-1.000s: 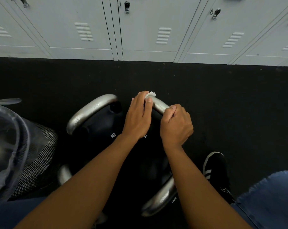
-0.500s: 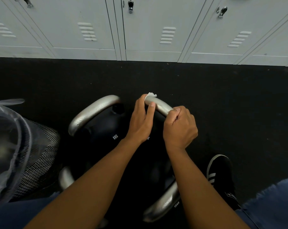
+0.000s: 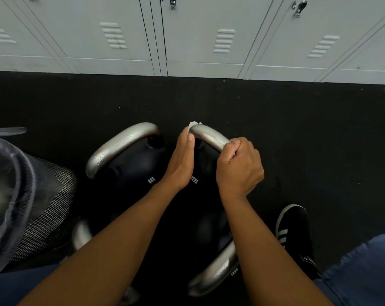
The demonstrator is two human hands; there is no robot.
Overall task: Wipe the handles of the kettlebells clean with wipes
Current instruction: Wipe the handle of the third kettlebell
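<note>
Scene: A person crouches over a cluster of black kettlebells on a dark rubber floor [image 3: 297, 129], in front of a row of pale grey lockers [image 3: 204, 40].

Handle in work: The steel handle [image 3: 211, 136] of the kettlebell marked 12KG [image 3: 194, 180], at the centre of the head view, between the two hands.

Left hand: The left hand [image 3: 181, 161] presses a white wipe [image 3: 194, 124] against the far bend of that handle, fingers mostly straight and lying along the metal; only a corner of the wipe shows past the fingertips.

Right hand: The right hand [image 3: 240, 164] is curled tightly round the near right part of the same handle, steadying it.

What has changed: Over the last second the left hand has slid off the top of the bar and down its left bend, baring more steel between the hands; the right hand's grip is the same.

Meaning for the task: The wiping seems to be moving along this handle, its top likely done and its left side under way.

Still to do: The 8KG kettlebell's handle [image 3: 121, 146], just to the left, is beaded with droplets; two more handles lie nearer the person.

Surroundings: A mesh bin with a clear liner [image 3: 46, 195] stands at left; a black shoe [image 3: 295, 235] at right.
</note>
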